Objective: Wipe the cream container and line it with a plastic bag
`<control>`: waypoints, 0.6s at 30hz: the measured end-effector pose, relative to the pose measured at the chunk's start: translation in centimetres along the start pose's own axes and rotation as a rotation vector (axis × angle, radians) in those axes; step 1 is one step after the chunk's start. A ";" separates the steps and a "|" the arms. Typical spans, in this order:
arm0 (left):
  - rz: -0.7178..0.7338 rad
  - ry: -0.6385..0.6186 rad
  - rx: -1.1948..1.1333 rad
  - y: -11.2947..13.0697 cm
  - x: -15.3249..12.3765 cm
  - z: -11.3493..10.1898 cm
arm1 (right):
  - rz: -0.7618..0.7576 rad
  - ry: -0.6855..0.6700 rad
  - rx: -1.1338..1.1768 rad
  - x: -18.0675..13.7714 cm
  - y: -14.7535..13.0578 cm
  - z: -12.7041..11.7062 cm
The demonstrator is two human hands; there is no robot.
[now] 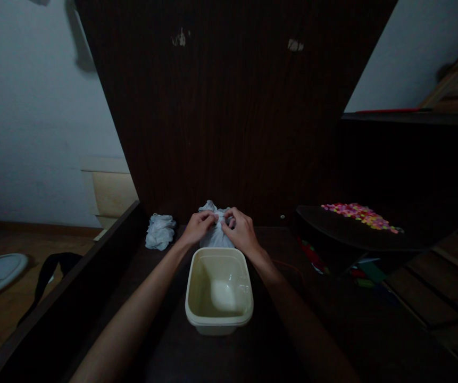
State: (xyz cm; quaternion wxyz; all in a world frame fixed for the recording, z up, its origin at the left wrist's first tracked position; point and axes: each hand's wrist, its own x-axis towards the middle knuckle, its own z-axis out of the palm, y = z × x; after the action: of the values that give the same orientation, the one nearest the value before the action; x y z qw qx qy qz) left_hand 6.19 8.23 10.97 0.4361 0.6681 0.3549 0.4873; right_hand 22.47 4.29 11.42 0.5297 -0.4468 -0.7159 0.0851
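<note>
Beyond a cream plastic tub [218, 321], both hands meet at the gathered neck of a white plastic bag [215, 237]. My left hand [199, 225] pinches the bag's neck from the left. From the right, my right hand [241, 230] grips the same neck with bent fingers. The bag's crumpled top sticks up behind the fingers, and its body lies below them, partly hidden by the tub's far rim. What the bag contains is hidden. The tub stands between my forearms with nothing visible inside it.
A second crumpled white plastic bag [160, 232] lies to the left on the dark surface. A dark upright panel [229, 122] rises behind. Small colourful pieces [360, 215] cover part of a dark shelf [332, 230] at right. A raised dark edge [93, 266] runs along the left.
</note>
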 end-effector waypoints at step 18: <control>-0.152 0.072 -0.203 -1.7 0.5 1.4 | -0.134 0.005 -0.001 -0.7 0.5 0.4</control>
State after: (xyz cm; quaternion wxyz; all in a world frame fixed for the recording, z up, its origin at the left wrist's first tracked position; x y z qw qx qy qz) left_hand 7.59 8.99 9.38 0.5243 0.5738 0.3685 0.5099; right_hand 22.42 4.22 10.47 0.5357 -0.3987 -0.7428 0.0480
